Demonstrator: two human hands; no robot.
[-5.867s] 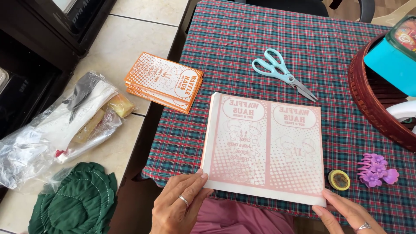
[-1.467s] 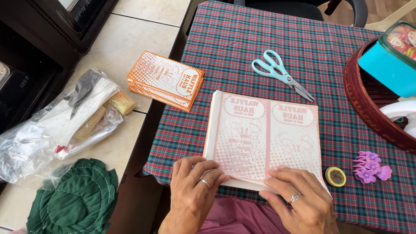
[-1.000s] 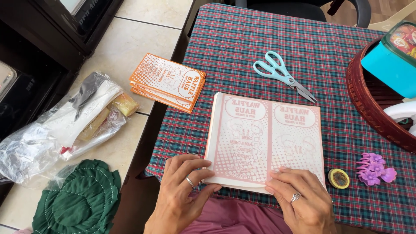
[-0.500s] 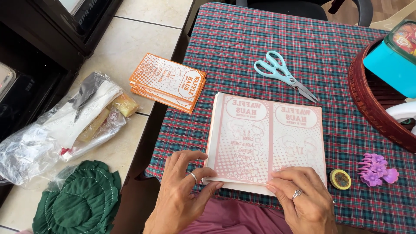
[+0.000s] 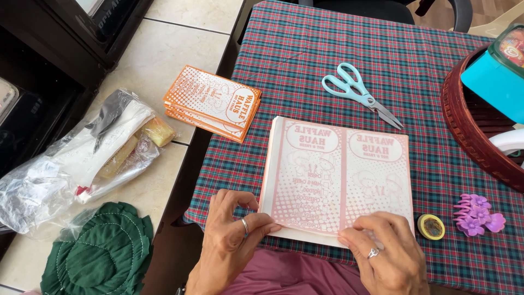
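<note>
Head view. The near edge of the paper stack (image 5: 338, 175) is partly covered by both hands, and the wrists are cut off by the lower frame edge. At the right edge, the basket (image 5: 464, 136) and the teal box (image 5: 491, 82) are cut off, so their contents cannot be read fully. The contents of the plastic bag (image 5: 71, 164) on the tiled floor are hard to make out.

The stack lies flat on the plaid cloth (image 5: 338, 49), at the near table edge. Its long axis runs left to right; its printed tops point away from the person.

The left hand (image 5: 232, 240) rests at the stack's near left corner, fingers curled, thumb on the top sheet. The right hand (image 5: 385, 254) presses its bent fingers on the near right part; it possibly pinches a sheet edge, but this cannot be told.

The scissors (image 5: 360, 98) lie beyond the stack, well apart. A second, orange stack (image 5: 213, 104) overhangs the left table edge. A tape roll (image 5: 431, 226) and a purple clip (image 5: 477, 213) lie just right of the stack.
</note>
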